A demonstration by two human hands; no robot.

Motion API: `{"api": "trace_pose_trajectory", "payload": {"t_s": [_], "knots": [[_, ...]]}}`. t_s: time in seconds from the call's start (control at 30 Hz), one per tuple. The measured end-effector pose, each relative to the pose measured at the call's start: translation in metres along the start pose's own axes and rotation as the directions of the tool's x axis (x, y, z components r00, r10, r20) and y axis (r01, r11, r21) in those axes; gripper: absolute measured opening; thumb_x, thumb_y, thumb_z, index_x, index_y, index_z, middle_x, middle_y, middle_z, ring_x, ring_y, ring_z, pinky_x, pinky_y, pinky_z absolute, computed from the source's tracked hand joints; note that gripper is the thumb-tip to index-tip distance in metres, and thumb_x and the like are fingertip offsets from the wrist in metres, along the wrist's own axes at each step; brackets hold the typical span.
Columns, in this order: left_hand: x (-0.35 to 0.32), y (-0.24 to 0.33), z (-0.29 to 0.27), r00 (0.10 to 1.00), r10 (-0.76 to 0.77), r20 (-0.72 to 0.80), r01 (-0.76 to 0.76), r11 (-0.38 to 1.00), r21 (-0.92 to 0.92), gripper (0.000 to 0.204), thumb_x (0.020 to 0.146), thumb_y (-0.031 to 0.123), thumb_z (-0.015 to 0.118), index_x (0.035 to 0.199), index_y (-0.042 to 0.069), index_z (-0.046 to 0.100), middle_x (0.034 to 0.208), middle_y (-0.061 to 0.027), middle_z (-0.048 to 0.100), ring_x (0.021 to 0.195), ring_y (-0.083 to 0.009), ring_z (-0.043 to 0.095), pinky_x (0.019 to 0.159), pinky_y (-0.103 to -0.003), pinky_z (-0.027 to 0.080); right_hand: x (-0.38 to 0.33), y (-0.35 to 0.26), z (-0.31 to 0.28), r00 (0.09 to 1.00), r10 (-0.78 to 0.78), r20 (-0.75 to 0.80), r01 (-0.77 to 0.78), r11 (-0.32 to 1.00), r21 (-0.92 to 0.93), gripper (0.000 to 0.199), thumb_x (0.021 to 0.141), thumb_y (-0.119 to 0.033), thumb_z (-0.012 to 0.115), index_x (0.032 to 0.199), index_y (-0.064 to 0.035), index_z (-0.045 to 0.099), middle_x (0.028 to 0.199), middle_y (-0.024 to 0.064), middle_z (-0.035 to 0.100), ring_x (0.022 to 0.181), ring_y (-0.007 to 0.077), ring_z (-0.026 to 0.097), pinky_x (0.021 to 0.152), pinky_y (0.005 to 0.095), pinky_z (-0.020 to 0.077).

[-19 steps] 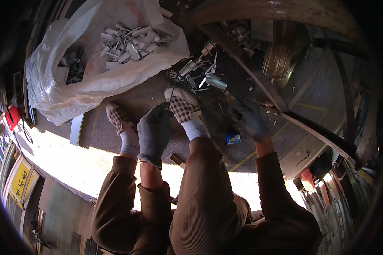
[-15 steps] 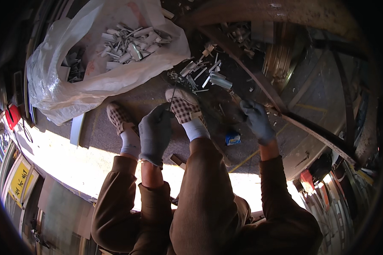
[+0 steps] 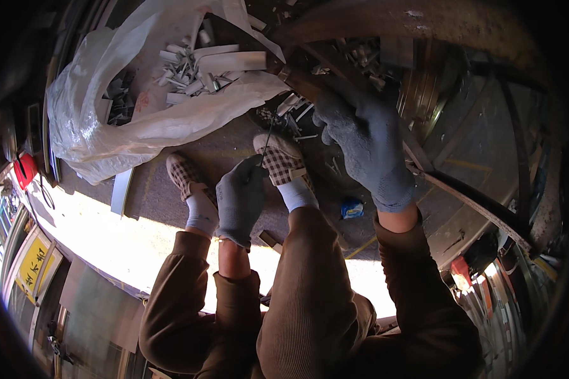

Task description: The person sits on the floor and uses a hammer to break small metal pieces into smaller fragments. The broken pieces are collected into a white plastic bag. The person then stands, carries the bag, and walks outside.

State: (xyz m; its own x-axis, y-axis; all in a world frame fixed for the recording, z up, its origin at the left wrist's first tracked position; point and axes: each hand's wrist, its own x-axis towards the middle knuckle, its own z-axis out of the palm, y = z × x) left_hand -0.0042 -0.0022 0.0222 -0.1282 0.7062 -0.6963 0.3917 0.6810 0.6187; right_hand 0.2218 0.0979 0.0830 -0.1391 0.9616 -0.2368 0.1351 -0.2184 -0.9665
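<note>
Tool (image 3: 302,84) with a narrow, dull brown shaft slanted from my grey-gloved right hand (image 3: 363,136) to the rim of the crumpled, translucent white plastic bag (image 3: 171,129) ahead of me on the left. My right fingers were curled around the shaft, though the back of the hand hid much of the grip. A dark, flat patch (image 3: 240,35) showed over the bag's mouth; I could not tell whether it was the tool's far end. Just beside it, inside the bag, lay heaped silvery-white scraps (image 3: 231,62), thin slivers among broader strips. My grey-gloved left hand (image 3: 240,199) pinched a thin, dark, straight rod (image 3: 267,139), which crossed my view of my brown-checked right slipper (image 3: 278,161). Farther right, a small blue packet (image 3: 352,208) lay on the grey floor (image 3: 227,139).
</note>
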Motion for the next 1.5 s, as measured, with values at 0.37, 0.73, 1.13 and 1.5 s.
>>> {"api": "trace_pose_trajectory", "payload": {"t_s": [0.37,0.73,1.13,1.5], "knots": [[0.001,-0.003,-0.005,0.996,0.066,-0.057,-0.063,0.996,0.062,0.030,0.093,0.013,0.057,0.116,0.003,0.073,0.089,-0.0169,0.076,0.084,-0.0286,0.076,0.077,-0.037,0.056,-0.095,0.089,-0.034,0.940,0.298,-0.164,-0.340,0.809,-0.480,0.034,0.098,-0.008,0.060,0.130,0.0049,0.062,0.114,0.0208,0.070,0.102,0.0222,0.069,0.081,0.0342,0.0550],[-0.002,0.001,0.007,0.998,0.064,0.007,-0.064,0.989,0.132,0.029,0.094,0.014,0.060,0.118,0.004,0.073,0.087,-0.0162,0.074,0.077,-0.0255,0.071,0.069,-0.035,0.055,-0.097,0.133,-0.008,0.905,0.373,-0.204,-0.410,0.639,-0.651,0.036,0.104,-0.023,0.059,0.129,0.0018,0.063,0.113,0.0234,0.070,0.102,0.0355,0.069,0.089,0.0390,0.0534],[0.006,0.012,0.019,0.966,0.215,-0.144,-0.177,0.954,0.242,0.028,0.094,0.015,0.061,0.118,0.006,0.072,0.094,-0.0198,0.073,0.084,-0.0329,0.071,0.073,-0.040,0.055,-0.132,0.141,-0.018,0.967,0.230,-0.107,-0.232,0.633,-0.739,0.030,0.101,-0.020,0.061,0.126,-0.0040,0.066,0.100,0.0179,0.070,0.092,0.0351,0.068,0.081,0.0411,0.0544],[0.014,0.033,0.038,0.935,0.354,-0.025,-0.331,0.895,0.299,0.029,0.097,0.015,0.057,0.122,0.012,0.070,0.101,-0.0195,0.072,0.089,-0.0400,0.070,0.075,-0.048,0.055,-0.130,0.150,-0.029,0.937,0.107,-0.334,-0.216,0.926,-0.309,0.035,0.104,-0.013,0.057,0.136,0.0015,0.058,0.105,0.0051,0.066,0.084,0.0100,0.060,0.073,0.0255,0.0501]]}}
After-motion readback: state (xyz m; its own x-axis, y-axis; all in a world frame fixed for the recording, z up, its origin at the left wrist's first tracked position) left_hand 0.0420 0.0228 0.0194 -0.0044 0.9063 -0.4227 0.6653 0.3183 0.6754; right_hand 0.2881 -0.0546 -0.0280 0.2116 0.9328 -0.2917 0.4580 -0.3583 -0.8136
